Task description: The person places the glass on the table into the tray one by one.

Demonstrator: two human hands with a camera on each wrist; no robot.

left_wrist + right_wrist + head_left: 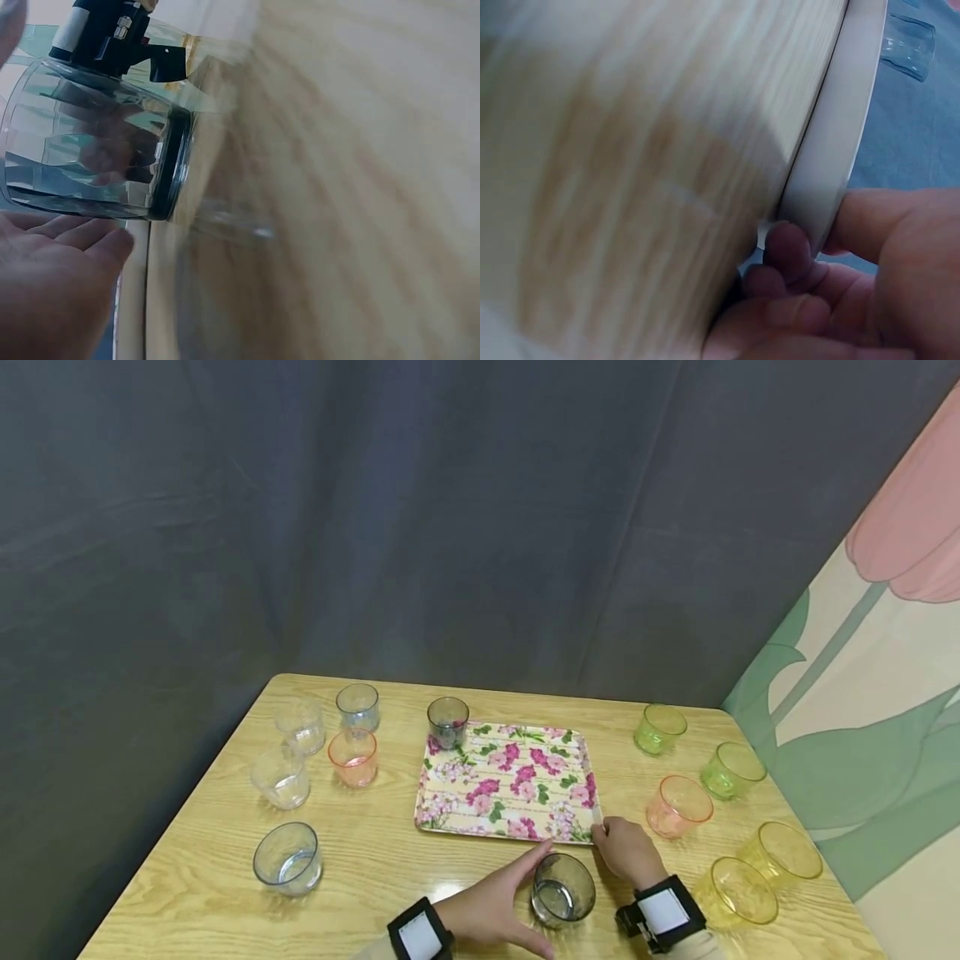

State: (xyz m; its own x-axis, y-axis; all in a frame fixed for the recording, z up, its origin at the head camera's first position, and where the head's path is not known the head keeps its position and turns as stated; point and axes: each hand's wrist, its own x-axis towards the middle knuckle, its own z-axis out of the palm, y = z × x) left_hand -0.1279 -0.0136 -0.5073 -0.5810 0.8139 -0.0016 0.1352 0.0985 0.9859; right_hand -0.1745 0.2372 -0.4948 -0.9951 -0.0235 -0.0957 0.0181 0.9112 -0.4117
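Observation:
A floral tray [517, 785] with pink flowers lies on the wooden table. My right hand [628, 852] pinches its near right corner; in the right wrist view the thumb and curled fingers [787, 251] grip the pale tray rim [832, 127]. Just in front of the tray stands a dark grey glass [562, 893], upright. My left hand [491, 906] is spread beside this glass, thumb and fingers apart on its left side. From the left wrist, straight fingers [82, 232] show alongside the grey glass [90, 142]. Another grey glass [447, 724] stands at the tray's far left corner.
At the left stand clear glasses [282, 777], bluish glasses [288, 860] and a pink glass [354, 760]. Green glasses [660, 731], another pink glass [678, 807] and yellow glasses [738, 893] stand at the right, the yellow ones close by my right wrist. A dark curtain [465, 527] hangs behind the table.

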